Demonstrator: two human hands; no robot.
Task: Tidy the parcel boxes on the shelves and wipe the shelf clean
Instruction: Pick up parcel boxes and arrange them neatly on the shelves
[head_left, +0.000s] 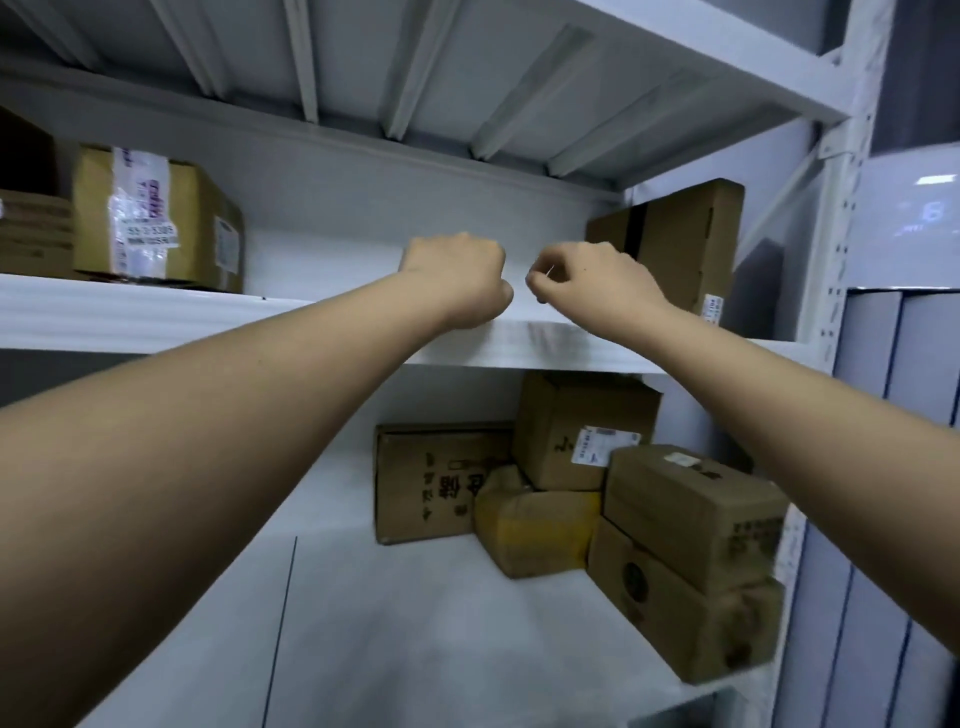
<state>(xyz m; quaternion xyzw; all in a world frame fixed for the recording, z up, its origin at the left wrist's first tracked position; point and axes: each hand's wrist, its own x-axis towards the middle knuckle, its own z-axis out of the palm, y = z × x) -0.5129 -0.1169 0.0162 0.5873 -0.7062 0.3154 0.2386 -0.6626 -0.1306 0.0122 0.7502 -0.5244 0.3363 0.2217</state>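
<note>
Two curled hands, left (457, 278) and right (592, 283), grips unclear; five lower boxes (691, 499)

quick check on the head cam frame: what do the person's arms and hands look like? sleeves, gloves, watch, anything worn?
Both forearms are bare for their full visible length: no sleeves in view. The left hand and right hand wear no gloves, and no watch, bracelet or ring shows on the visible side. No tape, cables or markings either. Anything above the elbows is out of frame.

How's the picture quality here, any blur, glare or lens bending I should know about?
Head view: wide-angle bending curves the shelf edge; overall soft focus, labels on the taped box unreadable; glare on the glossy panel at right; the left hand and right hand look evenly lit.
</note>
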